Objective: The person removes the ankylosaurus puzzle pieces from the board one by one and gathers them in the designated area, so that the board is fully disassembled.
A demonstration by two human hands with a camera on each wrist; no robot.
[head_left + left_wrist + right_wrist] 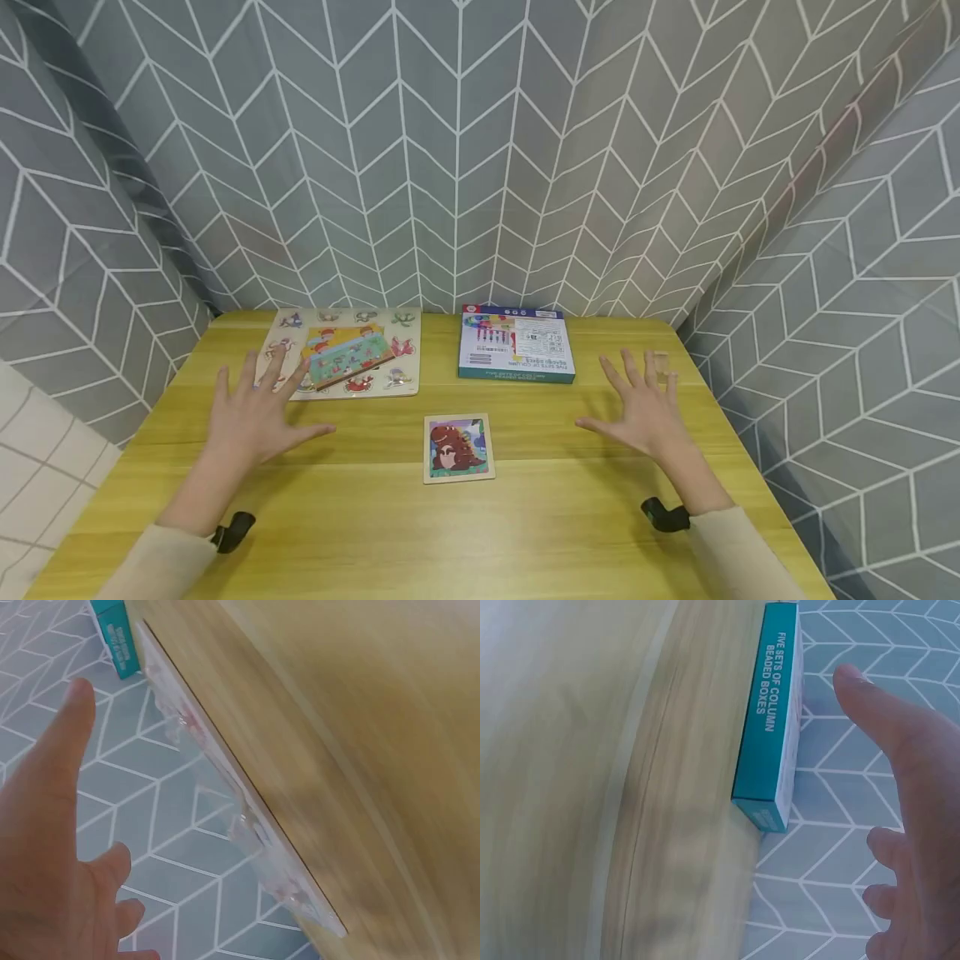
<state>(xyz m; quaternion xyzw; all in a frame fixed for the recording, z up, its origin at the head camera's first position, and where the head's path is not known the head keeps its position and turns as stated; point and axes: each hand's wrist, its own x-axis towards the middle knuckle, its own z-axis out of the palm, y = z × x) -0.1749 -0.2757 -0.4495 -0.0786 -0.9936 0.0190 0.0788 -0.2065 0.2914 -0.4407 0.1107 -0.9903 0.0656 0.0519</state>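
A square dinosaur picture (459, 448) lies flat near the pale animal board (386, 320) and teal-edged box (517, 346).

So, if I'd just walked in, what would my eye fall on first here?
Probably the left hand and right hand, held with fingers spread wide at either side of the wooden table. Next, the wood-framed dinosaur picture lying between them. Behind it, a "Five Sets of Column Beaded Boxes" carton sits toward the back, with a sea-creature board at back left.
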